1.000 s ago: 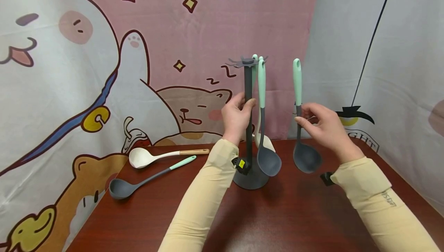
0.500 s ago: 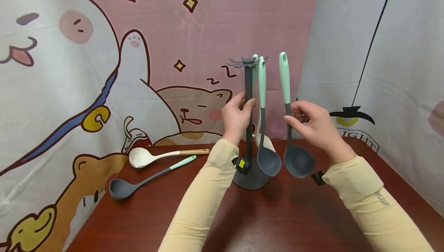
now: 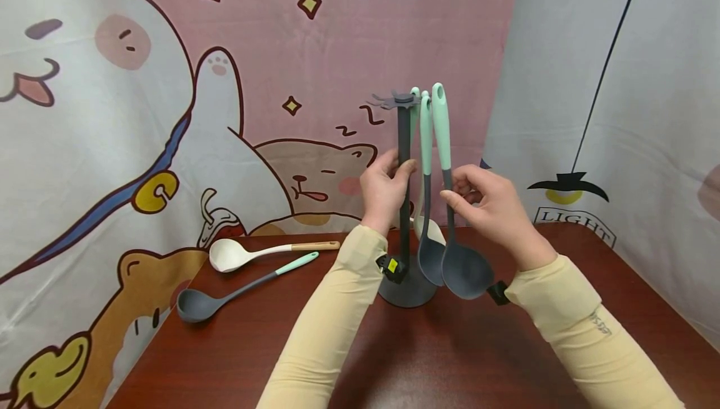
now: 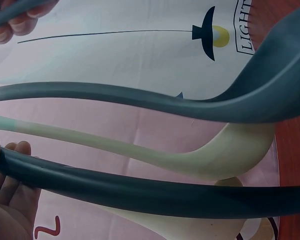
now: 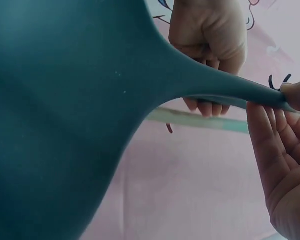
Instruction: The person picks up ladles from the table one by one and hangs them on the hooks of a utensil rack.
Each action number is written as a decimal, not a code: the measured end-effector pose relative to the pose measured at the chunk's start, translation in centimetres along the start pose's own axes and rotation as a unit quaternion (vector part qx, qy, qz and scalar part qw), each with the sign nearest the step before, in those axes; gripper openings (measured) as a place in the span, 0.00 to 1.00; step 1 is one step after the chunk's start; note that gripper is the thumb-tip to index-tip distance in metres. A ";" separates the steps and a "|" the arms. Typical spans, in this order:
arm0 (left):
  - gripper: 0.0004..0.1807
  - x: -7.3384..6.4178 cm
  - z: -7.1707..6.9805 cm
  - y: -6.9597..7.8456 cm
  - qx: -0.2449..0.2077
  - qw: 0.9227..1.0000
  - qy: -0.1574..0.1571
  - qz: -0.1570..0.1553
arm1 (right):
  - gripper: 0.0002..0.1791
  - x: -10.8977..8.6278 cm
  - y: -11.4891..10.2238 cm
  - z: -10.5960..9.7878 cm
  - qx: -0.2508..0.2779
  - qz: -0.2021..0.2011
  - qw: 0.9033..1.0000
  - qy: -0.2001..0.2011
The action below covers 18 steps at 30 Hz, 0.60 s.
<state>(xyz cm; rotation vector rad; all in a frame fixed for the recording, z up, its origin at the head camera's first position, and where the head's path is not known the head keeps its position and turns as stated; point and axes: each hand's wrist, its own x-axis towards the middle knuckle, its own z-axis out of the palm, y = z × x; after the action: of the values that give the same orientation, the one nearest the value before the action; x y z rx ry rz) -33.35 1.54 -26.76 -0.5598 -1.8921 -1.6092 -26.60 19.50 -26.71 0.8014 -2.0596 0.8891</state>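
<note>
My left hand (image 3: 385, 190) grips the dark post of a utensil rack (image 3: 404, 209), whose hooked top (image 3: 402, 100) stands above it. Between finger and thumb, my right hand (image 3: 492, 206) pinches the grey neck of a ladle (image 3: 467, 271) with a mint handle, its bowl hanging down. This ladle's handle tip is up near the right side of the rack top; whether it touches a hook I cannot tell. Another grey ladle (image 3: 425, 146) hangs just left of it, partly covered. Behind that hangs a cream-headed ladle (image 4: 205, 155) with a mint handle.
On the left of the brown table (image 3: 349, 359) lie a white ladle (image 3: 227, 256) with a wooden handle and a grey ladle (image 3: 197, 306) with a mint handle. The rack's round base (image 3: 407, 293) rests on the table. A printed cloth (image 3: 315, 40) hangs behind.
My right hand has carried its ladle leftward, from well apart to right beside the hanging grey ladle, its handle top leaning left. My left hand has stayed on the post.
</note>
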 end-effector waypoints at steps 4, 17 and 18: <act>0.07 0.0 0.0 0.0 -0.003 1.000 -0.002 0.001 | 0.11 0.0 -0.4 0.6 0.015 0.001 1.000 0.000; 0.07 0.0 0.0 0.0 -0.006 1.000 0.001 0.008 | 0.10 0.1 -1.2 1.9 0.074 0.004 0.997 0.007; 0.07 0.0 0.0 0.0 -0.007 1.000 0.001 0.007 | 0.10 0.1 -1.3 2.0 0.077 0.004 0.997 0.007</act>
<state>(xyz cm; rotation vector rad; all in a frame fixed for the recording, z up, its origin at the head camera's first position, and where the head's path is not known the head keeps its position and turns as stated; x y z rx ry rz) -33.38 1.52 -26.75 -0.5756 -1.8717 -1.6148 -26.46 17.21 -27.16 0.8651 -2.0019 1.0652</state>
